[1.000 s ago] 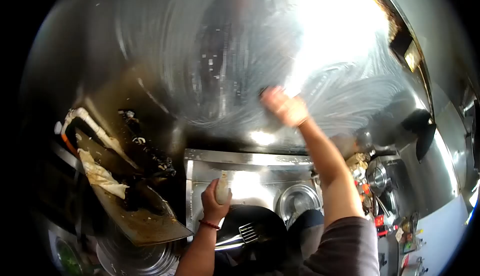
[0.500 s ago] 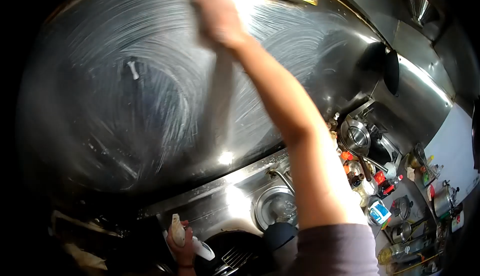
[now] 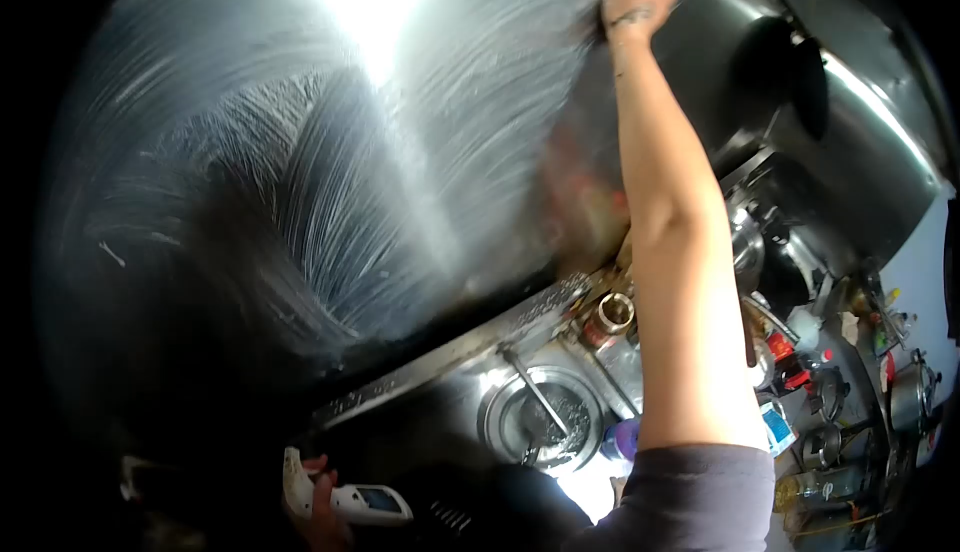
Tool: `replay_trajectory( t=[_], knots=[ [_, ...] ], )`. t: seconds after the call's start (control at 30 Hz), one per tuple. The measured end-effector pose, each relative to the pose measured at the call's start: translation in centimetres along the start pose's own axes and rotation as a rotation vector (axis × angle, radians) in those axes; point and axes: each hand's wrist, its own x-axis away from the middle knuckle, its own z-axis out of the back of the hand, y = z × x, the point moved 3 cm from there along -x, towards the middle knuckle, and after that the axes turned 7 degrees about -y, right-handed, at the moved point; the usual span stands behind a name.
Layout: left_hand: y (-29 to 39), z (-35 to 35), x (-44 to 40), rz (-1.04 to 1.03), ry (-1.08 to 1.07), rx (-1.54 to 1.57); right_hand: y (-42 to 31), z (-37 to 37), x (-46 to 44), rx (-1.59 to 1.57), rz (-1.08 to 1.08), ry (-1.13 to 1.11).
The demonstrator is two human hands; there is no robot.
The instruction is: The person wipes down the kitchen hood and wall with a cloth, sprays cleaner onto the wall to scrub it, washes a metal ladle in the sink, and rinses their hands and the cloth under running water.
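Note:
My right hand is raised at the top right, against the streaked dark metal wall. Its fingers are curled, and a small dark item shows at its edge, too blurred to name. Whitish curved smears cover much of the wall. Low on the left, my left hand wraps around what looks like a white spray bottle with a grey-blue panel. Its white head points up beside the fingers, and shadow hides part of the hand.
Below the wall runs a metal ledge. A round metal basin with a thin spout over it, an open jar and a purple container stand close by. Pots, bottles and a lidded pot crowd the right side.
My right hand has swept rightward across the wall, and its arm has shifted right. The view has turned slightly. My left hand still holds the white bottle, now tilted flatter.

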Motion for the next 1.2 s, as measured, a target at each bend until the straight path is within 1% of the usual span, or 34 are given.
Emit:
replay_trajectory(
  t=[0.03, 0.1, 0.13, 0.17, 0.2, 0.23, 0.27, 0.3, 0.33, 0.37, 0.4, 0.43, 0.47, 0.5, 0.53, 0.57, 0.63, 0.67, 0.7, 0.73, 0.77, 0.8, 0.83, 0.87, 0.9, 0.93, 0.97, 1.03, 1.07, 1.13, 1.17, 1.2],
  knots=[
    [0.0, 0.1, 0.1, -0.034, 0.013, -0.037, 1.4, 1.2, 2.6, 0.619, 0.473, 0.306],
    [-0.2, -0.3, 0.6, -0.087, 0.012, -0.087, 0.0, -2.5, 13.0, 1.153, 0.465, 0.118],
    [-1.0, -0.5, 0.5, -0.086, 0.0, -0.105, 0.9, -4.4, 19.1, 1.296, 0.398, 0.038],
    [-1.3, -0.8, 0.4, -0.092, -0.018, -0.123, 2.6, -7.0, 26.2, 1.35, 0.265, -0.167],
    [-0.8, -1.7, 0.1, -0.088, -0.019, -0.141, 3.9, -9.3, 33.1, 1.331, 0.118, -0.495],
    [-0.1, -3.0, 0.1, -0.106, -0.041, -0.129, 4.7, -11.0, 39.7, 1.151, -0.044, -0.937],
    [0.4, -4.0, 0.4, -0.119, -0.062, -0.117, 5.8, -12.0, 45.0, 0.819, -0.135, -1.279],
    [1.0, -4.4, 0.5, -0.109, -0.059, -0.138, 9.5, -11.7, 50.7, 0.843, 0.416, -1.179],
    [1.9, -4.3, 0.6, -0.13, -0.05, -0.085, 9.1, -12.2, 49.0, 0.879, 0.438, -1.184],
    [2.4, -3.9, 0.9, -0.147, -0.037, -0.027, 8.7, -12.1, 44.9, 0.912, 0.46, -1.198],
    [2.3, -2.3, 1.2, -0.149, 0.002, -0.001, 8.8, -8.3, 40.3, 0.814, 0.112, -1.012],
    [2.5, -0.8, 1.3, -0.116, 0.016, -0.012, 8.9, -4.0, 35.8, 0.556, -0.226, -0.713],
    [3.1, 0.8, 1.8, -0.109, 0.057, 0.046, 8.8, 0.2, 31.6, 0.303, -0.413, -0.376],
    [3.2, 2.2, 2.7, -0.116, 0.108, 0.113, 5.6, -1.3, 30.9, 0.238, -0.481, -0.236],
    [3.3, 3.4, 3.3, -0.154, 0.06, -0.011, 2.4, -2.9, 30.2, 0.163, -0.535, -0.085],
    [3.1, 4.3, 3.8, -0.135, 0.076, -0.03, -0.9, -4.4, 29.5, 0.085, -0.571, 0.071],
    [2.4, 5.0, 3.3, -0.132, 0.066, -0.099, 4.7, -3.6, 36.6, 0.724, -0.31, 0.34],
    [2.4, 4.1, 3.2, -0.102, 0.1, -0.082, 7.1, -4.6, 39.8, 1.036, -0.147, 0.465],
    [2.0, 4.0, 2.6, -0.11, 0.093, -0.082, 7.6, -9.4, 44.7, 1.296, -0.317, 0.339],
    [1.5, 4.0, 2.2, -0.113, 0.076, -0.072, 8.9, -14.3, 50.3, 1.208, -0.549, 0.302],
    [1.3, 4.3, 2.4, -0.104, 0.063, -0.071, 8.6, -18.7, 54.5, 1.264, -0.521, 0.266],
    [1.7, 4.2, 2.4, -0.095, 0.051, -0.065, 8.5, -18.8, 54.9, 1.263, -0.537, 0.268],
    [1.8, 4.5, 2.3, -0.091, 0.059, -0.073, 9.3, -18.6, 54.9, 1.211, -0.616, 0.368],
    [1.8, 5.2, 2.7, -0.111, 0.058, 0.012, 9.9, -18.4, 54.7, 1.159, -0.698, 0.452],
    [1.5, 5.9, 3.3, -0.122, 0.065, 0.1, 9.2, -14.6, 52.1, 1.023, -0.811, 0.561],
    [1.6, 6.4, 3.9, -0.108, 0.095, 0.114, 9.7, -9.8, 50.7, 1.219, -0.594, 0.624],
    [1.6, 7.7, 4.7, -0.108, 0.133, 0.115, 9.9, -5.8, 49.5, 1.157, -0.665, 0.741],
    [0.5, 9.7, 5.4, -0.048, 0.13, 0.098, 10.3, 2.0, 47.2, 1.012, -0.786, 0.983],
    [0.4, 10.2, 5.7, -0.061, 0.121, 0.1, 11.2, 0.4, 48.6, 1.011, -0.804, 0.963],
    [0.3, 10.7, 6.5, -0.064, 0.16, 0.077, 12.9, -2.5, 51.9, 1.13, -0.764, 1.113],
    [0.4, 11.1, 6.7, -0.07, 0.169, 0.057, 16.4, -3.4, 57.3, 1.13, -0.772, 1.107],
    [0.5, 11.5, 6.8, -0.072, 0.179, 0.05, 20.5, -4.4, 62.3, 1.178, -0.78, 0.953]
  ],
)
